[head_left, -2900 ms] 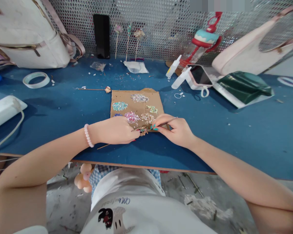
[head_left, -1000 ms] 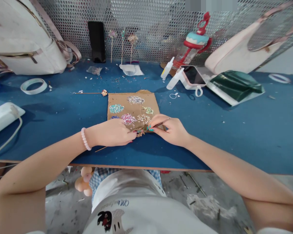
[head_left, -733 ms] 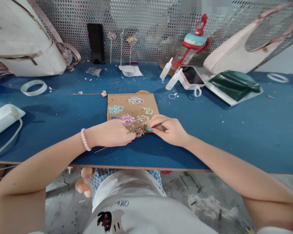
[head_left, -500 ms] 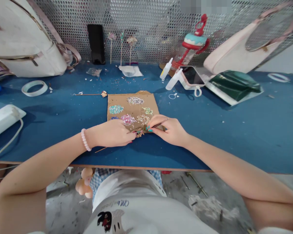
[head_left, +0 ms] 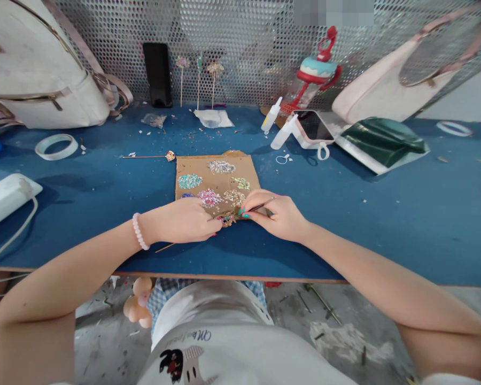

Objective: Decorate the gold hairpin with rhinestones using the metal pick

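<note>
My left hand (head_left: 184, 220) is closed round a thin gold hairpin stick (head_left: 165, 247), whose decorated head (head_left: 226, 218) rests at the near edge of a brown cardboard sheet (head_left: 218, 158). My right hand (head_left: 281, 215) pinches a slim pointed tool (head_left: 260, 205) with its tip at the hairpin head. On the cardboard lie several small heaps of coloured rhinestones (head_left: 189, 181), teal, silver, pink and pale green. A pink bead bracelet (head_left: 138, 231) is on my left wrist.
On the blue table (head_left: 385, 214): another gold hairpin (head_left: 152, 156), a tape roll (head_left: 56, 146), a white power strip (head_left: 4, 194), glue bottles (head_left: 282, 131), a phone on a stand (head_left: 312, 127), a green pouch (head_left: 379, 140), white bags, three finished hairpins (head_left: 198, 80) against the perforated metal wall.
Both hands stay at the near edge of the cardboard with hardly any motion. The view has tilted slightly, so everything sits a little lower in the picture.
</note>
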{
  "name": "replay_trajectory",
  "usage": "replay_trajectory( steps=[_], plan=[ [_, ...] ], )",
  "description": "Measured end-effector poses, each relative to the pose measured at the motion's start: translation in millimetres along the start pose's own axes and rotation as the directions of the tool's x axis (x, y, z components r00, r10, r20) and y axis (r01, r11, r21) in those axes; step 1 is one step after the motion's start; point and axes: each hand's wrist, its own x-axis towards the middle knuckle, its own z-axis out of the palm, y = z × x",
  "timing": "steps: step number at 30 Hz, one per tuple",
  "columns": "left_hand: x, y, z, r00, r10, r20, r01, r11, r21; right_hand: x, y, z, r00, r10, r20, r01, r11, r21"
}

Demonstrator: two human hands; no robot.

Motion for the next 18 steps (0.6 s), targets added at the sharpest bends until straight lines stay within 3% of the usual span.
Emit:
replay_trajectory(
  steps=[18],
  plan=[
    [0.1, -0.3, -0.9, 1.000, -0.004, 0.002, 0.004, 1.000, 0.016, 0.4, 0.3, 0.0, 1.000, -0.004, -0.012, 0.004, 1.000, -0.004]
  ],
)
